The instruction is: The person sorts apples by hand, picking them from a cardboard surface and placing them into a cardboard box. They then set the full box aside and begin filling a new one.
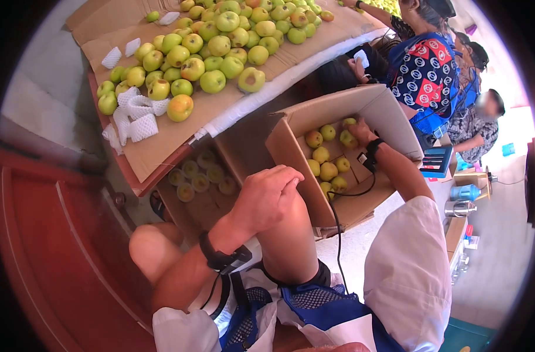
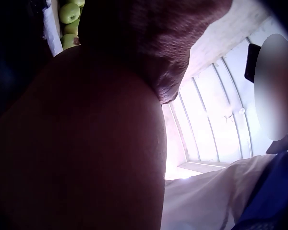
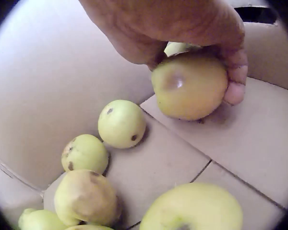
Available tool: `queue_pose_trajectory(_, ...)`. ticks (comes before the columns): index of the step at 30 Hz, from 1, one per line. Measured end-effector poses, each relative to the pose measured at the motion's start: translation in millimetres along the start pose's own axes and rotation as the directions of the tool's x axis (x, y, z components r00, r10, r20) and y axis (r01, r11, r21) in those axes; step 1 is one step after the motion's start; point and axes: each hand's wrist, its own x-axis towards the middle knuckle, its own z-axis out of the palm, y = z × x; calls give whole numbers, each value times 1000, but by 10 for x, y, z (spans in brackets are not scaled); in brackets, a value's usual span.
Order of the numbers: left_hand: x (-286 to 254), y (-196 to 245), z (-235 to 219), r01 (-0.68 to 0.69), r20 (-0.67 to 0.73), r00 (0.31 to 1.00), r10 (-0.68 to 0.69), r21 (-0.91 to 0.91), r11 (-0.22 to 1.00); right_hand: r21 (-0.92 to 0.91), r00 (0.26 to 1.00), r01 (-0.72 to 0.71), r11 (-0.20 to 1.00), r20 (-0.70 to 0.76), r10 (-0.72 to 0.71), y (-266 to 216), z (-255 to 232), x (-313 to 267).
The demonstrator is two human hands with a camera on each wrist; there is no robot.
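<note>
My right hand (image 1: pixel 363 130) reaches into an open cardboard box (image 1: pixel 361 95). Its fingers (image 3: pixel 236 72) curl round a yellow-green apple (image 3: pixel 189 88) that has a brownish soft spot, held close over the box floor. Part of another apple (image 3: pixel 179 48) shows behind the held one, mostly hidden by the hand. Several blemished apples (image 3: pixel 122 123) lie along the box wall. My left hand (image 1: pixel 267 196) rests on my raised knee with nothing in it, fingers relaxed over the kneecap. In the left wrist view the hand (image 2: pixel 149 38) is dark against the leg.
A big heap of apples (image 1: pixel 214 47) covers a cardboard-topped table (image 1: pixel 162 146), with white foam nets (image 1: pixel 144 128) at its near corner. Below stands a second box (image 1: pixel 211 205) holding apples in pale wraps. A cable (image 1: pixel 339 234) runs from my right wrist. People (image 1: pixel 425 70) sit at the right.
</note>
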Motion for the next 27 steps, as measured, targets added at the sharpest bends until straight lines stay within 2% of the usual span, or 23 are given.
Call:
queue_pose_trajectory(1,-1,-4,1,-4,-1,1000,4,3,1000,-13,999,-21,1000,37,21,-39,-45,-93)
queue_pose_trajectory(4,14,-1,-13,0,0,1000,0,9,1000,-123,943,-63,990,318,99,-494,-395,-717)
queue_pose_trajectory(7,86,7,-27,23,4,1000,-23,7,1000,27,822,8,1000,570,-22,-652,-662,-927)
queue_pose_trajectory(10,143,22,-29,38,6,999,-38,7,999,319,733,65,945,627,-262,-978,-793,-1365)
queue_pose_trajectory(11,158,34,-27,46,8,999,-46,7,999,416,727,79,906,598,-339,-1139,-778,-1551)
queue_pose_trajectory(14,237,66,-63,83,16,996,-83,-3,997,552,604,-21,833,672,-429,-1426,-690,-1292)
queue_pose_trajectory(15,252,53,-72,92,20,996,-91,-8,996,582,642,-61,811,645,-415,-1560,-593,-1203)
queue_pose_trajectory(16,272,54,-85,106,23,994,-106,-14,994,621,621,-100,777,650,-439,-1701,-492,-1075)
queue_pose_trajectory(18,332,59,-95,135,26,991,-135,-33,990,669,646,-146,728,622,-442,-2065,-307,-753)
queue_pose_trajectory(21,363,47,-107,170,27,985,-169,-40,985,739,707,-107,666,527,-472,-2652,-7,-265)
queue_pose_trajectory(22,407,88,-100,185,28,982,-184,-32,982,775,755,-76,627,456,-471,-2856,102,26)
queue_pose_trajectory(24,412,93,-102,202,24,979,-201,-31,979,862,784,-5,506,317,-533,-3325,224,205)
queue_pose_trajectory(25,408,85,-100,212,20,977,-211,-36,977,886,795,19,464,268,-544,-3541,281,486)
queue_pose_trajectory(26,404,66,-107,221,16,975,-220,-40,975,893,779,102,438,202,-594,-3729,301,666)
queue_pose_trajectory(27,417,70,-123,222,20,975,-222,-30,974,861,738,258,438,117,-665,-3894,322,901)
